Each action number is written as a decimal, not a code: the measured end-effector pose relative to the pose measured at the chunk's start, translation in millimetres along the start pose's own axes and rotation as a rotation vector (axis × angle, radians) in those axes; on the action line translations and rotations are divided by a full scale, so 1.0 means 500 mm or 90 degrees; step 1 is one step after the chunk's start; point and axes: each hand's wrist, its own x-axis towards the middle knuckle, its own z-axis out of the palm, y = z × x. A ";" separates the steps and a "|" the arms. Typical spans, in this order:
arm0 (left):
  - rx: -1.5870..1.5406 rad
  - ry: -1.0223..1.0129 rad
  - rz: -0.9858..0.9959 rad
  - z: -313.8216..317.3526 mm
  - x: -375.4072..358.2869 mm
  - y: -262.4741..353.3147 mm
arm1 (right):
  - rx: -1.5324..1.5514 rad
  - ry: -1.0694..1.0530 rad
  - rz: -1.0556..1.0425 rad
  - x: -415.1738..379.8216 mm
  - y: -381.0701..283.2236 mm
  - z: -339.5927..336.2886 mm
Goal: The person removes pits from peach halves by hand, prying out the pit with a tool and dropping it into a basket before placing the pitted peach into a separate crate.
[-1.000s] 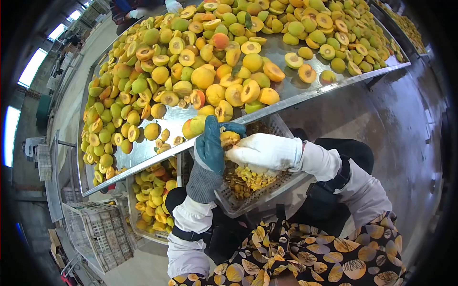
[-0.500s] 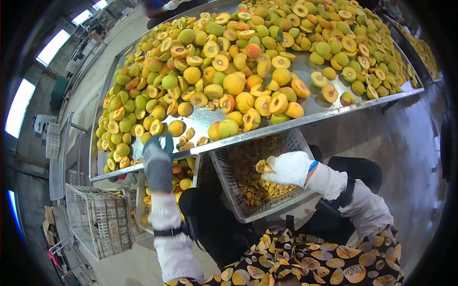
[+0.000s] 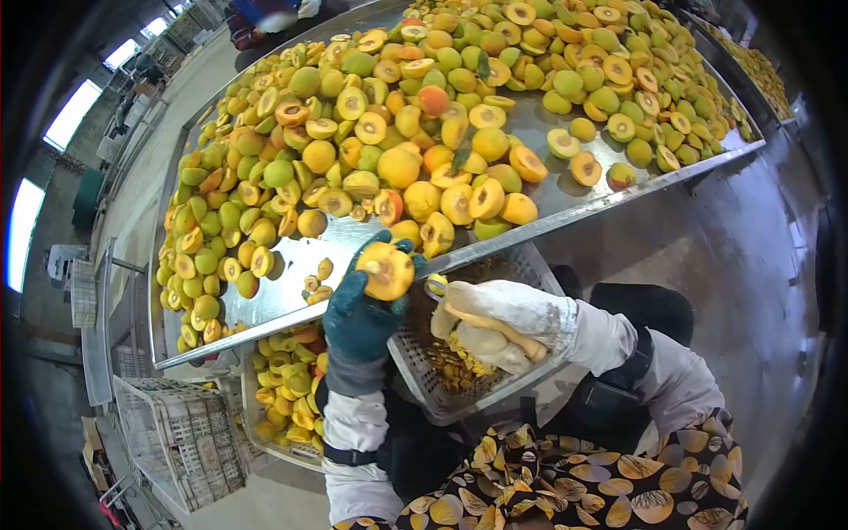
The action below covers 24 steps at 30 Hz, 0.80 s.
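My left hand (image 3: 367, 305), in a teal-coated glove, grips a halved yellow peach (image 3: 386, 270) with its cut face turned up. In my white-gloved right hand (image 3: 495, 322) is a pitting tool with a wooden handle (image 3: 499, 329). Its curved metal end (image 3: 436, 286) points toward the peach, a short gap away, with a bit of yellow flesh at it. Both hands are at the front edge of a metal table (image 3: 565, 219) heaped with whole and halved peaches (image 3: 399, 166). A few small brown pieces (image 3: 320, 276) lie near my left hand.
Below my right hand stands a grey plastic crate (image 3: 415, 375) of pits and scraps. Another crate (image 3: 252, 424) to its left holds peach halves. A white slatted crate (image 3: 181, 433) is farther left. Across the table's far left corner is another person (image 3: 265, 19).
My left hand has come right from the table edge and now holds a halved peach. My right hand has turned and moved slightly left, bringing the pitting tool into sight. The view has shifted slightly.
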 end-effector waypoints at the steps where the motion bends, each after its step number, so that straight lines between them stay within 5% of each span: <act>1: -0.076 -0.017 -0.011 0.014 -0.002 -0.022 | -0.078 0.030 -0.004 0.000 -0.003 -0.002; 4: 0.087 0.020 0.060 0.036 0.004 -0.069 | -0.344 0.121 0.004 0.000 -0.023 -0.001; 9: 0.257 0.161 0.141 0.078 0.014 -0.115 | -0.765 0.306 -0.242 0.001 0.010 0.006; 10: 0.720 0.148 0.256 0.096 0.004 -0.114 | -0.816 0.346 -0.281 0.005 0.021 0.002; 11: 0.585 0.168 0.249 0.098 0.006 -0.123 | -0.869 0.386 -0.320 0.007 0.029 0.000; 13: 0.314 0.205 0.232 0.099 0.013 -0.139 | -0.860 0.414 -0.309 0.005 0.033 0.007; 18: 0.412 0.301 0.275 0.154 0.005 -0.142 | -0.882 0.396 -0.314 0.007 0.044 0.004; 21: 0.431 0.295 0.264 0.157 -0.002 -0.140 | -0.885 0.278 -0.472 0.010 0.047 -0.017; 24: 0.453 0.288 0.255 0.148 -0.004 -0.137 | -0.370 0.041 -0.215 0.020 0.043 -0.040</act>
